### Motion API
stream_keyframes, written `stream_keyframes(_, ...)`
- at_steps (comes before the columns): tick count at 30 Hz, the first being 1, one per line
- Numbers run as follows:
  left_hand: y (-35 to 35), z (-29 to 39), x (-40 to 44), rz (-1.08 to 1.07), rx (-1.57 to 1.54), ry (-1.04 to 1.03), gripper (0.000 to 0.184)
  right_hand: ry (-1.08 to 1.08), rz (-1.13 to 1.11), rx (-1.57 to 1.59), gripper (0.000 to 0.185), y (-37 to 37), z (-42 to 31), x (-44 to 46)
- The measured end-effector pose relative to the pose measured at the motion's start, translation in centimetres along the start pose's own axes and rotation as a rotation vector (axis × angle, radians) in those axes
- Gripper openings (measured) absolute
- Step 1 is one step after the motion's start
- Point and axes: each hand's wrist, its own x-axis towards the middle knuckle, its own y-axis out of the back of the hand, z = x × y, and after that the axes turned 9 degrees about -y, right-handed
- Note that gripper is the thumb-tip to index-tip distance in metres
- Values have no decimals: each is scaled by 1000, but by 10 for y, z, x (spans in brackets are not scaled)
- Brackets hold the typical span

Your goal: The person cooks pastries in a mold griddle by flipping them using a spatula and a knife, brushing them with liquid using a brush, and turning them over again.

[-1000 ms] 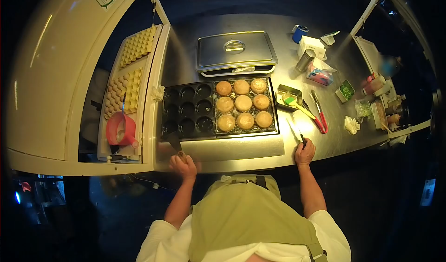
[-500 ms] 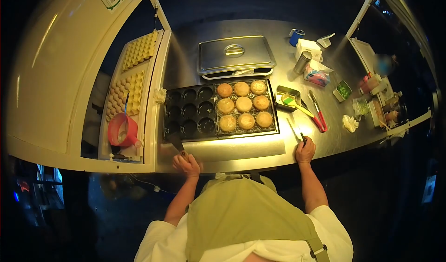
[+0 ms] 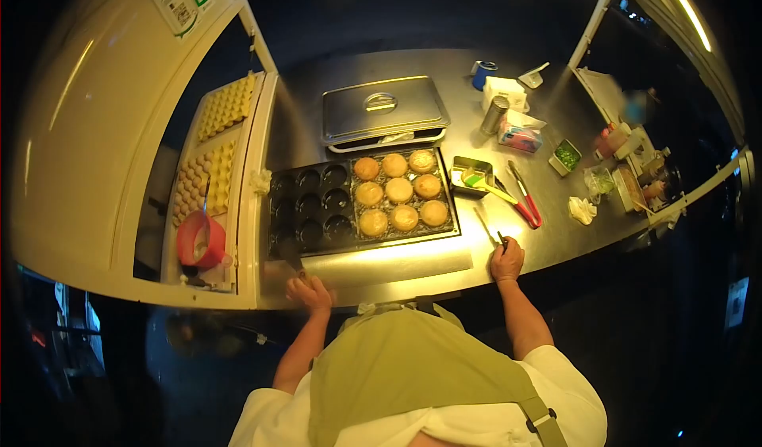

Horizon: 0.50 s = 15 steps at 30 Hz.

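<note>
My left hand [image 3: 311, 295] is closed around the handle of a dark spatula [image 3: 290, 253], blurred, at the front left of the black griddle [image 3: 365, 241]. The griddle's left half shows bare round wells. Several browned round cakes [image 3: 398, 190] sit in rows in its right half. At the counter's front edge my right hand [image 3: 507, 260] is closed on the black handle of a thin knife [image 3: 484, 223], its blade pointing up and left. Beyond that hand, a metal container [image 3: 470, 166] bears a green brush [image 3: 478, 180], beside red-handled tongs [image 3: 527, 201].
A lidded steel tray [image 3: 384, 111] stands behind the griddle. At left are egg trays [image 3: 225, 110] and a pink pitcher [image 3: 201, 241]. Farther right are a shaker [image 3: 495, 115], a tissue pack [image 3: 521, 132], chopped greens [image 3: 566, 158] and a crumpled tissue [image 3: 582, 211].
The view has shifted, so the counter sits lower and further left in the frame. Both hands keep their tools; the left hand and spatula are blurred near the griddle's front left corner.
</note>
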Motion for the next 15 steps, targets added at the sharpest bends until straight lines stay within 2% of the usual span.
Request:
stream_keyframes(2, -1, -4, -3, -34, -2, 26, 34, -25, -26, -1, 26, 4, -1, 1)
stream_keyframes(3, -2, -2, -2, -68, 16, 62, 35, 5, 40, 83, 19, 5, -4, 0)
stream_keyframes(10, 7, 7, 4, -65, 36, 39, 36, 17, -17, 0, 26, 3, 2, 0)
stream_keyframes(15, 6, 5, 5, -83, 32, 39, 35, 18, 38, 8, 24, 1, 4, 0)
